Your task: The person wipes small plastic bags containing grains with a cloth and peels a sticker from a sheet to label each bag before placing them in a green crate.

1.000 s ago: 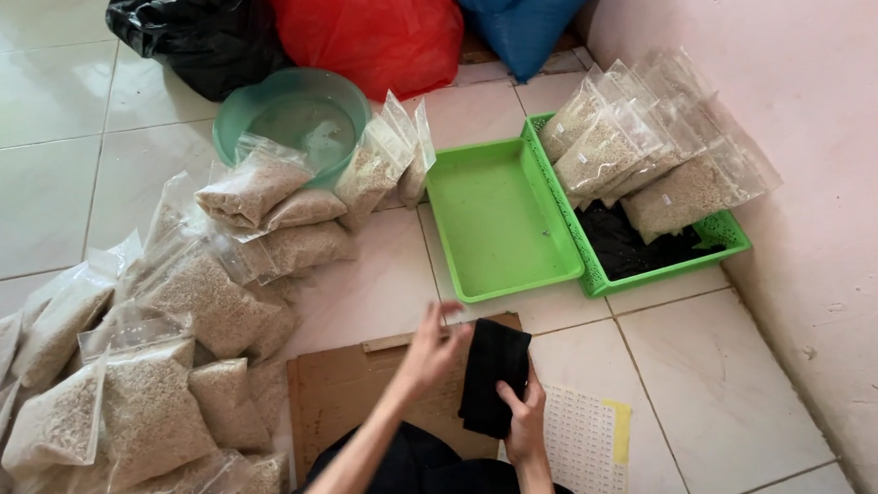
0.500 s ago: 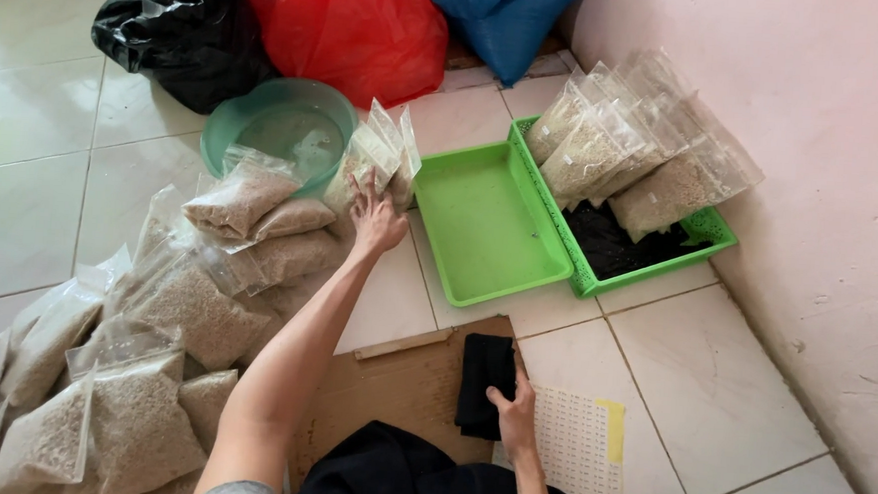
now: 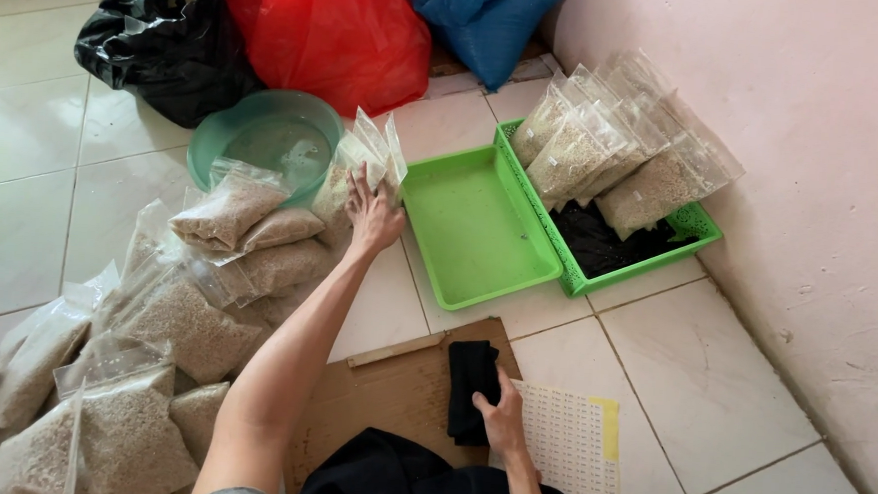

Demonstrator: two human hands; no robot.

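**Bag sorting: partway, most bags not yet in the basket**

- Nearest: right hand (image 3: 499,418) is laid flat on a black cloth bundle (image 3: 473,387) on a brown board (image 3: 391,395). Fingers are spread over the cloth's lower edge; pressing rather than gripping, though a firm hold cannot be ruled out. A white sticker sheet with a yellow strip (image 3: 569,444) lies just beside the hand, partly on the floor tiles.
- Left side, near: a large loose heap of clear grain-filled bags (image 3: 153,362) is spread on the floor. Judged as the unprocessed stock, and it is the bigger pile.
- Mid: left hand (image 3: 372,213) is extended to a small upright cluster of grain bags (image 3: 363,168) standing between the teal basin (image 3: 264,143) and the green tray (image 3: 475,224). Fingers are curled against the bags; whether one is actually pinched cannot be told.
- Green tray: nothing in it apart from a few specks. No bag has been staged there.
- Further right: green perforated basket (image 3: 695,230) against the wall is loaded with a leaning row of filled bags (image 3: 614,151), with dark material underneath. Judged as the finished lot.
- Far: black, red and blue sacks (image 3: 330,31) are stacked at the back, untouched.

Status as judged: roughly a minority done; floor heap and the small cluster remain.
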